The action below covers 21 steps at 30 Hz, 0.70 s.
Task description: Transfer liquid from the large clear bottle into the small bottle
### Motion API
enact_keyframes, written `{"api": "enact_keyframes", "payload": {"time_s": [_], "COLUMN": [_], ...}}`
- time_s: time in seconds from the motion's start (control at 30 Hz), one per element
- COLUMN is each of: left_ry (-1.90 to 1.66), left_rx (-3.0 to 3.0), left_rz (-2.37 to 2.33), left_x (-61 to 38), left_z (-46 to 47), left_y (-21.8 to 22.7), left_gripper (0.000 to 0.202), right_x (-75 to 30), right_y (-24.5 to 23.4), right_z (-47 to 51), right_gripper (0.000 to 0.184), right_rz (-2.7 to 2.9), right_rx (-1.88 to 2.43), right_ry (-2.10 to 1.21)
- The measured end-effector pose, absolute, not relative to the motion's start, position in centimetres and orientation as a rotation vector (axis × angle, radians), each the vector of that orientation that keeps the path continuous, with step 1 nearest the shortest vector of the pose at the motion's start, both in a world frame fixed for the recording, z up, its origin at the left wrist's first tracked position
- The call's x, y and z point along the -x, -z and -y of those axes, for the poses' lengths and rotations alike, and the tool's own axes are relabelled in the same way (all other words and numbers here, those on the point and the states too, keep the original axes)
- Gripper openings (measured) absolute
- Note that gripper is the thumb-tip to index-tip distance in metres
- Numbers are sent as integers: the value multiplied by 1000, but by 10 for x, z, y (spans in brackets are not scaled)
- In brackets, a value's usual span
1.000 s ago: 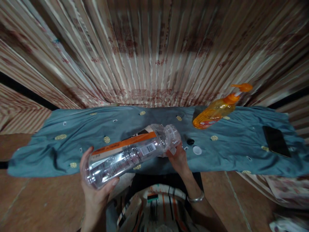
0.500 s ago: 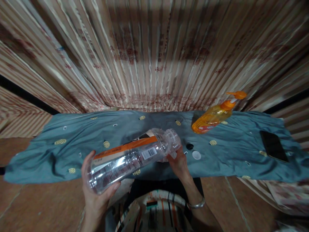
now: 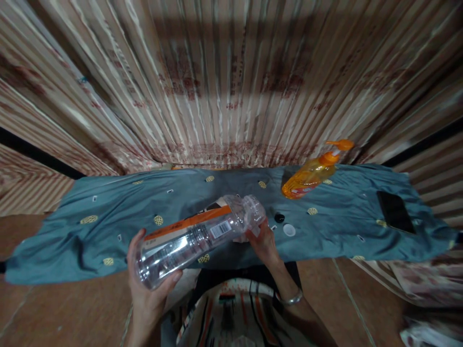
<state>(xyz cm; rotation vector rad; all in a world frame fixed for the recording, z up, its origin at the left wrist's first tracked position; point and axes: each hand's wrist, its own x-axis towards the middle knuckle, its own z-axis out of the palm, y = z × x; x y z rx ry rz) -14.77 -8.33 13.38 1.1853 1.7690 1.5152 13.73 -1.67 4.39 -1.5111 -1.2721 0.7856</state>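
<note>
A large clear plastic bottle (image 3: 188, 246) with an orange and cream label and a barcode lies tilted across my front, its base low on the left and its neck end raised to the right. My left hand (image 3: 146, 284) wraps round the base. At the neck end my right hand (image 3: 261, 241) is closed, mostly hidden by clear plastic. More clear plastic shows behind and below the neck; whether it belongs to a second bottle I cannot tell. Just right of that hand, a black cap (image 3: 279, 218) and a white cap (image 3: 289, 230) lie on the cloth.
A pump bottle (image 3: 304, 180) of orange liquid stands towards the back right of the table's blue-green cloth (image 3: 119, 202). Farther right lies a black phone (image 3: 395, 212). A striped curtain (image 3: 231, 96) hangs behind the table.
The view has shifted slightly, so the table items appear a little farther left. Both hands keep their places on the bottle, with hardly any movement against it.
</note>
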Motion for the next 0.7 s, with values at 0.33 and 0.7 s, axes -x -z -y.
{"api": "enact_keyframes", "payload": {"time_s": [0.33,0.7], "left_ry": [-1552,-1556], "left_rx": [-1132,-1164], "left_rz": [-1733,-1737], "left_x": [145,134], "left_z": [80,79], "left_y": [-144,-153], "left_gripper": [117,114], "right_x": [-139,-139], "right_y": [-44,-48], "right_z": [17,18], "right_gripper": [54,60], "right_rz": [1276,1259], "right_rx": [1505,1528], "right_ry": [-820,-837]}}
